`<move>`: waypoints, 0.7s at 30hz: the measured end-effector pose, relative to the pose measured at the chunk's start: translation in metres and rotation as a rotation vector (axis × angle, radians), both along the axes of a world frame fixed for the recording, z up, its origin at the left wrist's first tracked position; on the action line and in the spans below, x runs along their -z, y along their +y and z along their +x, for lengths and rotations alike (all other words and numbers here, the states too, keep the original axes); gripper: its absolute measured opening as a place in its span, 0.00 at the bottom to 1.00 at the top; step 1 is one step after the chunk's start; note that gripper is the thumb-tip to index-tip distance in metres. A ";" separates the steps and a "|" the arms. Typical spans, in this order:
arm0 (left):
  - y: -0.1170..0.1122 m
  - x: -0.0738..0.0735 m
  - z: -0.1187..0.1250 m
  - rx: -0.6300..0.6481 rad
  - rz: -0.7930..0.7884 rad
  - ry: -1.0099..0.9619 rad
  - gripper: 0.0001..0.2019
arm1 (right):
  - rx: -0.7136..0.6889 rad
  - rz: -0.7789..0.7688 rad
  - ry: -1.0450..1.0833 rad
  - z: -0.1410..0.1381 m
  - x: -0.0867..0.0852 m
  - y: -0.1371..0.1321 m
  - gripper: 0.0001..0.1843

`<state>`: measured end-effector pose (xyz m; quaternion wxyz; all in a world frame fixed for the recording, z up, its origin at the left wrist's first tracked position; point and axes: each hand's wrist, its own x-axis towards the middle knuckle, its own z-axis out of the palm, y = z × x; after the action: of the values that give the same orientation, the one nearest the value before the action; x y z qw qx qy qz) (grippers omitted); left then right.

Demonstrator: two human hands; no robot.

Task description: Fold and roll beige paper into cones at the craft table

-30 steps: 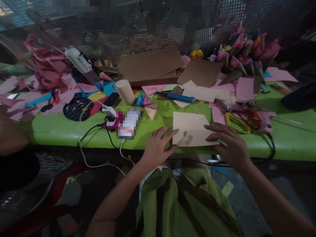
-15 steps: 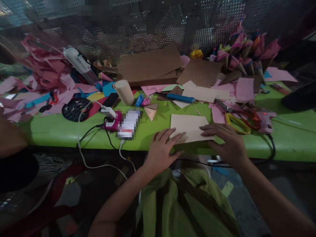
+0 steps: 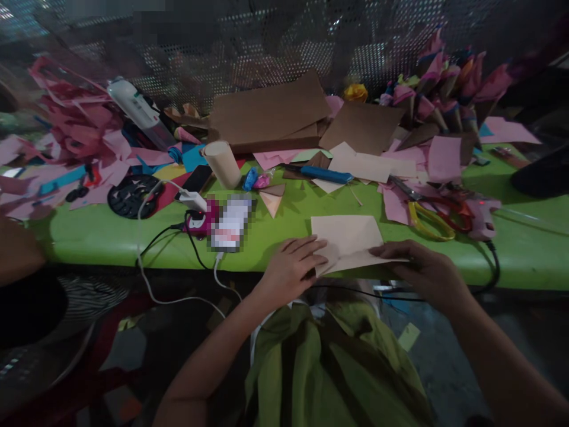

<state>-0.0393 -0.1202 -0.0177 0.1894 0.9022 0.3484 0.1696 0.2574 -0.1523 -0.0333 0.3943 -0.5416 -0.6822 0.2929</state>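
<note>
A pale tan sheet of paper (image 3: pixel 349 234) lies at the front edge of the green table, with a fold or crease running across its lower part. My left hand (image 3: pixel 291 264) rests by its left edge, fingers stretched out and fingertips touching the paper. At the opposite side, my right hand (image 3: pixel 420 267) pinches the lower right corner between thumb and fingers, lifting it slightly. To the right of the sheet lie scissors with yellow and red handles (image 3: pixel 431 222) and a pink glue gun (image 3: pixel 483 218). Beyond the paper is a blue utility knife (image 3: pixel 326 174).
A phone (image 3: pixel 232 224) on a charging cable and a magenta power socket (image 3: pixel 202 220) lie to the left. Behind them stand a tan paper roll (image 3: pixel 223 165) and a black round tray (image 3: pixel 133 197). Brown cardboard (image 3: pixel 267 115) and paper cones (image 3: pixel 444 101) line the back.
The sheet has shifted slightly toward me. My right hand has moved right and down and now pinches its corner, raising it. My left hand's fingers have drawn back to the left edge.
</note>
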 end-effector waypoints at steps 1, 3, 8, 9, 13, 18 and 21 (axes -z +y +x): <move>0.001 -0.001 0.002 0.005 -0.026 -0.004 0.14 | 0.009 -0.015 0.002 0.001 0.000 0.000 0.04; 0.004 -0.002 0.006 -0.026 -0.070 -0.009 0.14 | 0.036 -0.031 0.001 0.001 0.001 0.001 0.05; 0.010 -0.007 0.022 -0.247 -0.105 -0.063 0.07 | 0.138 -0.060 -0.056 0.001 0.001 0.013 0.15; 0.010 -0.007 0.025 -0.278 -0.104 -0.083 0.08 | 0.154 -0.067 -0.056 -0.001 0.000 0.016 0.15; 0.008 -0.005 0.034 -0.415 -0.052 -0.141 0.09 | 0.233 -0.022 -0.062 -0.008 -0.002 0.029 0.14; 0.009 0.003 0.042 -0.588 0.023 -0.076 0.09 | 0.258 0.043 -0.231 -0.017 -0.004 0.040 0.15; 0.009 0.005 0.043 -0.664 0.040 -0.063 0.08 | 0.243 0.071 -0.305 -0.019 -0.001 0.044 0.14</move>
<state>0.0042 -0.1110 -0.0232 0.1167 0.7373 0.6139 0.2567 0.2382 -0.1086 -0.0318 0.3379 -0.6436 -0.6736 0.1336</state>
